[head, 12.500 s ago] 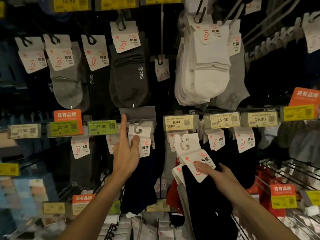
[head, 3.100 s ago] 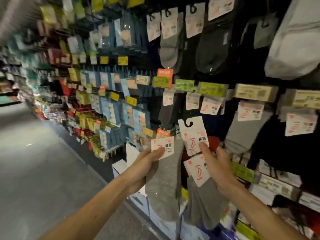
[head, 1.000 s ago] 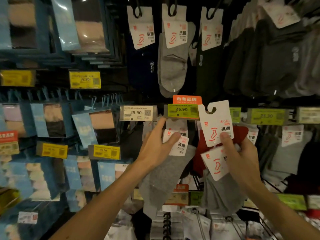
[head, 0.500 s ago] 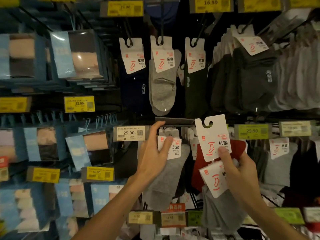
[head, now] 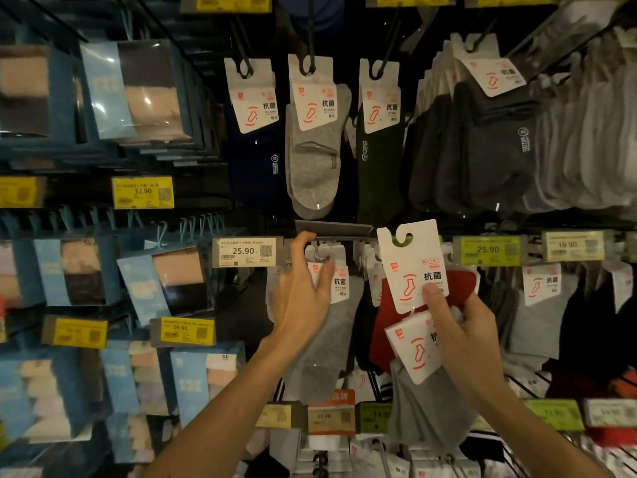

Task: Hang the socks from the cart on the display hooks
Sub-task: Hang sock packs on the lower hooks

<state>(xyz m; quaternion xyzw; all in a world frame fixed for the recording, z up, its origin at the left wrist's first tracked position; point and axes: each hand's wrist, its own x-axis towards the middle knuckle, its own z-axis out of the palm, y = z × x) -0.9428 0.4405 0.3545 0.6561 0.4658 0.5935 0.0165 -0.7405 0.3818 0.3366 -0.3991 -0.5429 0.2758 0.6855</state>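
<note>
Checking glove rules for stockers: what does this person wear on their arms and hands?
Nothing that shows: the left hand and right hand are bare, no gloves, rings or watch; left forearm and right forearm are uncovered to the frame's edge.

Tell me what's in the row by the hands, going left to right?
First the white 25.90 tag, left hand, big card, green 25.90 tag, 19.90 tag.

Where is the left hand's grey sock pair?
Head view, centre: the grey sock pair is in the left hand, between the white 25.90 price tag and the red socks.
</note>
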